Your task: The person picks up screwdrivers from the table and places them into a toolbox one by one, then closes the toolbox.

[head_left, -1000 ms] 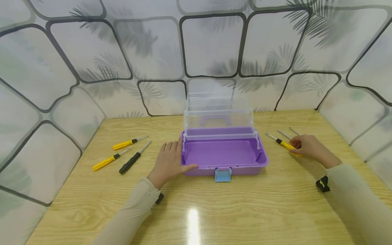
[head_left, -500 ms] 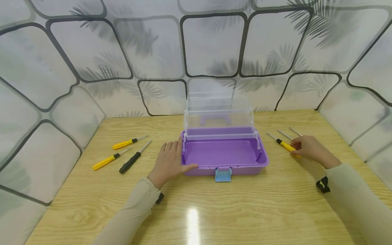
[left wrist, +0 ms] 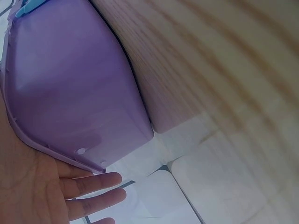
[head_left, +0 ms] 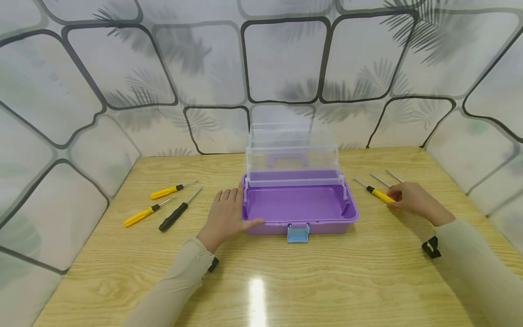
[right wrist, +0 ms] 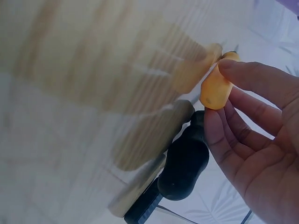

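Observation:
An opened purple toolbox (head_left: pixel 294 204) with a clear raised lid (head_left: pixel 292 154) stands mid-table, a blue latch (head_left: pixel 298 233) at its front. My left hand (head_left: pixel 226 217) rests along its left side, fingers extended and thumb over the front rim. At the right, my right hand (head_left: pixel 412 202) pinches the yellow handle of a screwdriver (head_left: pixel 380 194) between thumb and fingers; its tip points to the far left. Right beside those fingers, the right wrist view shows a black-handled screwdriver (right wrist: pixel 184 163) and a second black handle (right wrist: pixel 145 203); in the head view my hand hides both handles.
Left of the toolbox lie two yellow screwdrivers, one farther back (head_left: pixel 165 193) and one nearer (head_left: pixel 140 217), plus a black screwdriver (head_left: pixel 175 217). Patterned fabric walls (head_left: pixel 286 63) border the wooden table (head_left: pixel 306 281) at the back and sides.
My right hand and the yellow screwdriver have shifted very slightly, with its handle moving a touch toward the toolbox. The left hand and toolbox have stayed in place.

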Tool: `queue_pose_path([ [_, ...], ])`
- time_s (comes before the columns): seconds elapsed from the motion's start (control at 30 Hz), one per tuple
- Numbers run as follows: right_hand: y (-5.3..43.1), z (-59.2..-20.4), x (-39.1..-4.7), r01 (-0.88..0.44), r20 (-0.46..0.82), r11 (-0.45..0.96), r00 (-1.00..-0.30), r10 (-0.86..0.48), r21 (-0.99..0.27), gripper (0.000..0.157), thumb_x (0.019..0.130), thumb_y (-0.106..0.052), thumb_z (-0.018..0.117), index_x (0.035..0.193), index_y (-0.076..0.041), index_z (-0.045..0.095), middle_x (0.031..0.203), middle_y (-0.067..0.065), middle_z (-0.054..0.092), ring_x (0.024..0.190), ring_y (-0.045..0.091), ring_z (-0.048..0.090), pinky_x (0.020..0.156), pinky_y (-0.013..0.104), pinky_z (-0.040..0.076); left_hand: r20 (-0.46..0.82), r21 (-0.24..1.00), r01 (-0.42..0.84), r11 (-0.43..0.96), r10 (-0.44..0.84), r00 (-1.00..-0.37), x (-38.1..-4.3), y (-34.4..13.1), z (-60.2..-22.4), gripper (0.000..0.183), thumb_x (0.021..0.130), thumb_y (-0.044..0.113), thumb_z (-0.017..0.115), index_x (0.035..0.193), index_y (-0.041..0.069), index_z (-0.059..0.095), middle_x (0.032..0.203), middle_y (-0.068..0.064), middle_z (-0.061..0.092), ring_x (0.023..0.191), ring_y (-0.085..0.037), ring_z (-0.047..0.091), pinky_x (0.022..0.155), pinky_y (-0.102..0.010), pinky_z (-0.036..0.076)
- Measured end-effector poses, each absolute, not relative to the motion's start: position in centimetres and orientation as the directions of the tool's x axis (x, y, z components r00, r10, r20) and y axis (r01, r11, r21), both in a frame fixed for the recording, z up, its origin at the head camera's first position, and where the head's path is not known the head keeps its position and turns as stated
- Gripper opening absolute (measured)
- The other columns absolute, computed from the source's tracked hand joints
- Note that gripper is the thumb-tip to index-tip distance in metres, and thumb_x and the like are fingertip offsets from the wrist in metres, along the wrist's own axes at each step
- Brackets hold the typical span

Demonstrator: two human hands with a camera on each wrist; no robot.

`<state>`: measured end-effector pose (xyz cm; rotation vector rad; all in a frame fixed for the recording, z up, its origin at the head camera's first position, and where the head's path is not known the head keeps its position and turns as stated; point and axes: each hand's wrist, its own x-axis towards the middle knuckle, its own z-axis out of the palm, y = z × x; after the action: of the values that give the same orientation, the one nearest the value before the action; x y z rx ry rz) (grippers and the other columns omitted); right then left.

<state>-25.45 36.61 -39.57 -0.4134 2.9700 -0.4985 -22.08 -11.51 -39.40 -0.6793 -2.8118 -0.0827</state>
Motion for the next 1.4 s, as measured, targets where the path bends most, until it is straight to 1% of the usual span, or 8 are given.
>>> queue_pose_path([
  [0.13, 36.39, -39.56, -25.38, -0.256, -0.045, 0.905, -0.957, -0.288, -0.338, 0.027, 0.075, -0.010, 0.075, 0.091, 0.010, 0.065, 0.075, 0.009, 0.065, 0.068, 0.013, 0.055, 0.058, 0.024, 0.046, 0.272, -0.003, 0.451, 0.893, 0.434, -0.859, -21.99, -11.39, -39.43, 0.112, 0.071, 0.076, 0.054, 0.140, -0.010, 0.033, 0.121, -0.022, 0.058, 0.113, -0.034, 0.055, 0.100, -0.047, 0.042],
  [0.2, 36.35, -39.57, -25.38, -0.261, -0.042, 0.904, -0.956, -0.291, -0.340, 0.027, 0.075, -0.010, 0.075, 0.091, 0.009, 0.065, 0.075, 0.008, 0.064, 0.068, 0.012, 0.054, 0.058, 0.023, 0.045, 0.279, -0.005, 0.446, 0.895, 0.430, -0.859, -21.95, -11.34, -39.43, 0.111, 0.071, 0.074, 0.057, 0.140, -0.010, 0.034, 0.121, -0.022, 0.058, 0.113, -0.034, 0.055, 0.099, -0.047, 0.042],
  [0.43, 36.46, -39.52, -25.36, -0.273, -0.041, 0.901, -0.952, -0.304, -0.338, 0.024, 0.076, -0.010, 0.074, 0.088, 0.008, 0.066, 0.073, 0.007, 0.064, 0.066, 0.011, 0.053, 0.057, 0.023, 0.044, 0.270, 0.002, 0.439, 0.899, 0.422, -0.866, -22.02, -11.35, -39.49, 0.112, 0.071, 0.075, 0.056, 0.141, -0.010, 0.032, 0.121, -0.021, 0.058, 0.113, -0.034, 0.054, 0.100, -0.047, 0.042],
  [0.67, 36.34, -39.48, -25.18, -0.235, -0.051, 0.902, -0.961, -0.271, -0.363, 0.024, 0.076, -0.011, 0.073, 0.089, 0.008, 0.066, 0.075, 0.008, 0.064, 0.067, 0.012, 0.053, 0.058, 0.024, 0.044, 0.266, 0.002, 0.437, 0.900, 0.420, -0.867, -22.07, -11.32, -39.47, 0.113, 0.071, 0.075, 0.057, 0.141, -0.009, 0.032, 0.121, -0.021, 0.058, 0.113, -0.034, 0.054, 0.100, -0.048, 0.042],
  [0.8, 36.35, -39.52, -25.18, -0.223, -0.046, 0.907, -0.966, -0.256, -0.357, 0.023, 0.076, -0.011, 0.071, 0.089, 0.007, 0.066, 0.075, 0.007, 0.064, 0.068, 0.013, 0.053, 0.058, 0.024, 0.044, 0.263, 0.013, 0.434, 0.901, 0.415, -0.871, -22.07, -11.33, -39.48, 0.113, 0.070, 0.075, 0.057, 0.141, -0.009, 0.031, 0.121, -0.021, 0.058, 0.114, -0.034, 0.054, 0.101, -0.048, 0.041],
  [1.03, 36.29, -39.42, -25.20, -0.237, 0.003, 0.907, -0.968, -0.252, -0.347, 0.019, 0.078, -0.010, 0.070, 0.088, 0.006, 0.068, 0.073, 0.006, 0.065, 0.065, 0.012, 0.054, 0.056, 0.024, 0.044, 0.257, 0.030, 0.431, 0.902, 0.410, -0.875, -22.03, -11.37, -39.51, 0.113, 0.071, 0.076, 0.056, 0.142, -0.009, 0.030, 0.122, -0.021, 0.057, 0.115, -0.034, 0.054, 0.101, -0.048, 0.041],
  [1.4, 36.30, -39.06, -25.13, -0.220, 0.107, 0.905, -0.975, -0.194, -0.363, 0.023, 0.080, -0.009, 0.070, 0.093, 0.009, 0.068, 0.074, 0.011, 0.066, 0.064, 0.011, 0.054, 0.057, 0.024, 0.043, 0.237, 0.024, 0.426, 0.905, 0.408, -0.882, -22.07, -11.29, -39.47, 0.113, 0.072, 0.076, 0.054, 0.143, -0.008, 0.028, 0.124, -0.022, 0.057, 0.116, -0.034, 0.053, 0.102, -0.048, 0.040],
])
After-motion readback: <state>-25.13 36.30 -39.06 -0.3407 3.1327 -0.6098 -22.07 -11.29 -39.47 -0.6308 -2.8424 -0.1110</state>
